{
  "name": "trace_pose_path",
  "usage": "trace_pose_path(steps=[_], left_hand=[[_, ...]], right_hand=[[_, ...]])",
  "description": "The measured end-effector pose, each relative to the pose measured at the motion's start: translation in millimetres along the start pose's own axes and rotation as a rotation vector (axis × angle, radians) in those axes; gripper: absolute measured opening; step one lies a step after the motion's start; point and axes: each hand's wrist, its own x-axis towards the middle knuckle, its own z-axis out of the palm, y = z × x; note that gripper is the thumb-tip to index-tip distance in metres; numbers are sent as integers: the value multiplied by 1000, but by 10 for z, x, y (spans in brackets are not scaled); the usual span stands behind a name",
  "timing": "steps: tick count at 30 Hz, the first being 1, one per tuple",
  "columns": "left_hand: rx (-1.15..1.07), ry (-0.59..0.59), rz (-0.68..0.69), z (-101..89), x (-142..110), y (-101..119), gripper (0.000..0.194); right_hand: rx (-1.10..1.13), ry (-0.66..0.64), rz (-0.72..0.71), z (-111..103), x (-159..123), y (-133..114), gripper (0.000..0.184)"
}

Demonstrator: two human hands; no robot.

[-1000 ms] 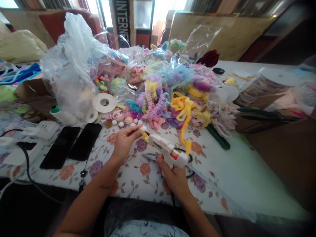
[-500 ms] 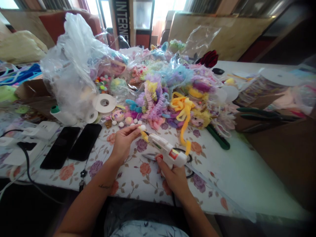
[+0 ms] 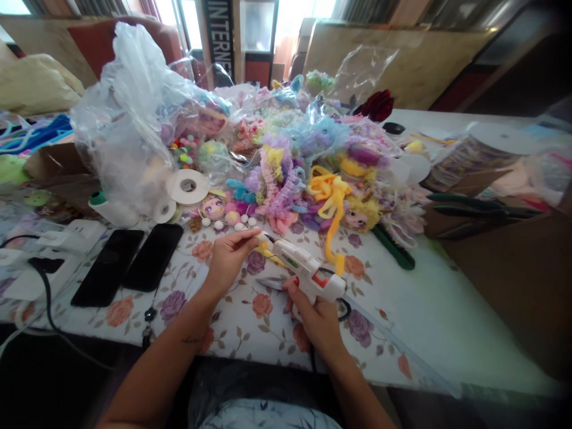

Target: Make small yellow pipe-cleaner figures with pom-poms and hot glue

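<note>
1. Far to the left of the glue gun (image 3: 308, 271), two phones (image 3: 107, 268) lie flat on the flowered cloth, just as they did a second ago; the work seems not to depend on them.
2. Just left of the glue gun's nozzle, the left hand (image 3: 230, 262) pinches a small white piece (image 3: 262, 238) between thumb and fingertips. Less of the white piece shows than half a second ago, when its rounded top stood out past the fingers.
3. Under the glue gun's nozzle, a yellow piece (image 3: 271, 254) slants away from the pinching fingers. More of its length is now visible, so I judge that the left hand has turned what it holds. Whether white and yellow are joined, I cannot tell.
4. Below the glue gun's front half, metal blades (image 3: 269, 284) rest on the cloth, unmoved.
5. The glue gun itself has slid slightly rightward, nozzle aimed up and left at the pinched pieces. This looks like a small adjustment during gluing; contact and any fresh glue are too small to make out.
6. Beneath the glue gun's body, the right hand (image 3: 319, 325) wraps the handle, fingers curled round it; I cannot tell whether one presses the trigger.
7. Beyond the glue gun's rear end, a yellow fuzzy strip (image 3: 329, 244) trails out of the heap, unchanged.
</note>
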Motion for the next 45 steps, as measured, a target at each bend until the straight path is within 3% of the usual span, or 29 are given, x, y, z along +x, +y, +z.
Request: trace_pose_path(steps=[14,33,36,40,45], left_hand=[[-105,19,-46,-17,29,-29,28],[-428,55,-210,0,69,12,27],[-441,65,-211,3,73,24,26],[-424,87,-191,6,73,20,26],[-275,24,-128,-8,47,1,28]], right_hand=[[-2,-35,49,4,-12,23,35],[-66,-24,47,-6,-3,14,39],[-55,-17,53,0,9,23,39],[-37,8,-60,-4,34,63,39],[16,-13,-48,-8,18,51,42]])
